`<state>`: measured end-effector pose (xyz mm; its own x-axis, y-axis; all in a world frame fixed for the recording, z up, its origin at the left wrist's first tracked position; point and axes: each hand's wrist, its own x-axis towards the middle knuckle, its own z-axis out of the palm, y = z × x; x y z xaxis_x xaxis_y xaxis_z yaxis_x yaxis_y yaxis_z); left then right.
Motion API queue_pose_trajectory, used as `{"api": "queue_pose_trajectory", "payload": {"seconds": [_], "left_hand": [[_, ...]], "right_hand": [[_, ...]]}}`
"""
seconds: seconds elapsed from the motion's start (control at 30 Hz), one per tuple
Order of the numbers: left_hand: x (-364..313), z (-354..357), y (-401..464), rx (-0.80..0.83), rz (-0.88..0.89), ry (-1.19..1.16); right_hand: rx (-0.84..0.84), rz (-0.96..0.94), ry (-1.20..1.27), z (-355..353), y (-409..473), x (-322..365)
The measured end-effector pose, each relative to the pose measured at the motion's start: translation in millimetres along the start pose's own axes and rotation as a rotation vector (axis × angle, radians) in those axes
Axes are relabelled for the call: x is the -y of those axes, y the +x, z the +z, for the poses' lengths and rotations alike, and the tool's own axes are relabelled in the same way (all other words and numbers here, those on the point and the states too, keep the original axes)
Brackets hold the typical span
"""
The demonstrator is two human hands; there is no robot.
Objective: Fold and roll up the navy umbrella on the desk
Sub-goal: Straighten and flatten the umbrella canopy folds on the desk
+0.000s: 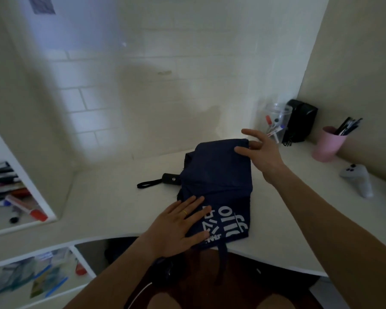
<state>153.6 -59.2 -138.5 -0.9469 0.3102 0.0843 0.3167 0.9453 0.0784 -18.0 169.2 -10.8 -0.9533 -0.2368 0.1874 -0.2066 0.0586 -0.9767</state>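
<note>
The navy umbrella (218, 179) lies collapsed on the white desk (107, 201), its canopy folded into a flat oblong with white lettering at the near end. Its black handle (171, 179) and wrist loop stick out to the left. My left hand (176, 226) rests flat, fingers spread, on the near left part of the canopy. My right hand (260, 152) pinches the far right edge of the fabric between thumb and fingers. A navy strap hangs over the desk's front edge.
A clear jar of markers (275, 121), a black box (301, 120), a pink pen cup (328, 143) and a white controller (358, 179) stand along the right wall. Shelves with books and markers (11, 192) are at the left.
</note>
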Motion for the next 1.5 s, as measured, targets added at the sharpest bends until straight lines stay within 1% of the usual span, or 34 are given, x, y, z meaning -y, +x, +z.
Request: {"api": "queue_pose_trajectory", "payload": {"seconds": [0.07,0.17,0.27,0.33,0.4,0.47,0.5,0.57,0.6,0.63,0.7,0.73,0.77,0.8,0.87,0.9,0.97,1.03,1.1,1.17,1.27,1.33,1.4,1.5], "left_hand": [[0.9,1.4,-0.4,-0.013,0.001,-0.009],[0.9,0.9,-0.1,-0.041,-0.005,-0.087],[-0.5,0.1,-0.1,-0.080,-0.030,-0.108],[-0.4,-0.2,-1.5,-0.107,-0.041,-0.157],[-0.9,-0.8,-3.6,-0.193,0.003,-0.203],[-3.0,1.1,-6.1,-0.332,0.049,-0.158],[-4.9,1.2,-8.2,-0.381,0.033,-0.161],[-10.2,-1.3,-15.3,-0.447,-0.092,-0.234],[-14.7,-4.6,-19.7,-0.471,-0.173,-0.302],[-18.6,-7.9,-22.6,-0.476,-0.261,-0.425],[-30.1,-19.1,-22.9,-0.459,-0.415,-0.870],[-35.5,-22.5,-20.0,-0.446,-0.480,-1.028],[-39.3,-23.8,-16.6,-0.439,-0.522,-1.082],[-41.7,-22.2,-14.1,-0.428,-0.524,-1.053],[-43.2,-12.5,-12.5,-0.424,-0.468,-0.875],[-43.4,-8.4,-13.4,-0.417,-0.437,-0.827],[-41.4,-2.4,-15.9,-0.420,-0.367,-0.828],[-41.7,-1.0,-16.9,-0.425,-0.333,-0.802],[-41.0,2.3,-16.7,-0.413,-0.339,-0.671],[-39.2,6.1,-17.6,-0.397,-0.377,-0.652],[-38.7,9.5,-18.8,-0.400,-0.397,-0.660],[-39.1,10.3,-19.0,-0.409,-0.399,-0.660],[-38.7,9.2,-19.0,-0.407,-0.406,-0.657],[-41.0,5.6,-20.9,-0.405,-0.395,-0.594]], "right_hand": [[0.015,-0.067,0.005,-5.0,-21.2,8.8],[0.038,-0.123,-0.067,-10.8,-68.7,2.2],[0.078,-0.154,-0.218,-12.9,-114.7,-29.4],[0.166,-0.185,-0.352,-15.4,-134.7,-55.0],[0.228,-0.199,-0.436,-18.9,-145.6,-75.2],[0.263,-0.255,-0.499,-20.5,-148.4,-87.7],[0.284,-0.291,-0.537,-20.5,-148.4,-91.8],[0.309,-0.341,-0.598,-19.9,-146.3,-96.3],[0.315,-0.347,-0.609,-20.4,-145.3,-97.9],[0.315,-0.347,-0.613,-20.8,-144.5,-98.9],[0.308,-0.345,-0.609,-20.5,-144.3,-99.5],[0.305,-0.347,-0.602,-20.1,-144.9,-99.2],[0.298,-0.346,-0.595,-19.6,-145.3,-99.2],[0.292,-0.338,-0.587,-19.0,-146.0,-98.1],[0.280,-0.298,-0.564,-19.2,-147.4,-94.5],[0.274,-0.258,-0.534,-19.6,-147.5,-91.7],[0.247,-0.126,-0.408,-18.2,-145.9,-82.6],[0.157,0.005,-0.235,-11.9,-143.3,-72.3],[0.037,0.046,-0.180,-6.5,-139.7,-68.7],[-0.010,0.067,-0.195,-6.1,-138.7,-72.2],[-0.010,0.056,-0.277,-10.2,-140.2,-81.0],[0.038,0.027,-0.363,-10.6,-142.6,-80.9],[0.108,-0.011,-0.511,-8.0,-145.0,-77.9],[0.169,0.026,-0.718,-5.3,-146.0,-73.5]]}}
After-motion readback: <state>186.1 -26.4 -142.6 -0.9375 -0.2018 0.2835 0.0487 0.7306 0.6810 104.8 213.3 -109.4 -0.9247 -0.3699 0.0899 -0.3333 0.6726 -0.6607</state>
